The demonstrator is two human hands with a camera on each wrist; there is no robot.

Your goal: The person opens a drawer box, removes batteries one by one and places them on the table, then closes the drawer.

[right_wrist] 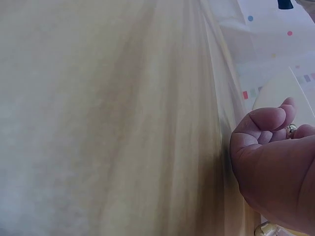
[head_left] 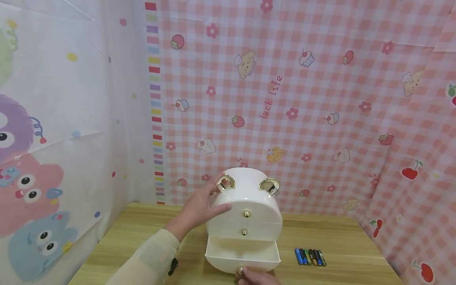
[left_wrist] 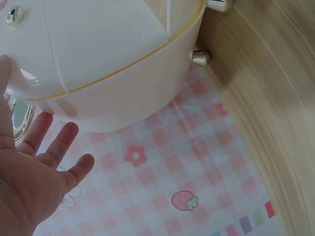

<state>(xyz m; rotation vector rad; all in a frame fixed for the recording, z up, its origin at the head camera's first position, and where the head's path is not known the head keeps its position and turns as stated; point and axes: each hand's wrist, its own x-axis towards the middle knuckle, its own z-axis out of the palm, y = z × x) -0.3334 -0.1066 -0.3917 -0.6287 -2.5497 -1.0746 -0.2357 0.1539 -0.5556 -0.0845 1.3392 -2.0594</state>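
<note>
A white rounded mini drawer cabinet [head_left: 246,190] with two gold ring ears stands on the table. Its bottom drawer [head_left: 243,249] is pulled out and looks bare inside. My right hand [head_left: 257,277] pinches the gold knob [head_left: 241,270] of that drawer; in the right wrist view the fingers of this hand [right_wrist: 273,152] curl around the knob [right_wrist: 291,130]. At the cabinet's upper left side, my left hand [head_left: 201,204] rests with its thumb along the front and fingers near the left ear [head_left: 226,183]. The left wrist view shows this hand [left_wrist: 34,172] with spread fingers at the cabinet's curved wall [left_wrist: 133,105].
Several batteries [head_left: 310,257] lie in a row on the wooden table [head_left: 342,237], right of the cabinet. A pink checked cloth [head_left: 303,99] hangs behind, and a white cartoon-print cloth [head_left: 71,118] hangs at the left. Two upper drawers of the cabinet are closed.
</note>
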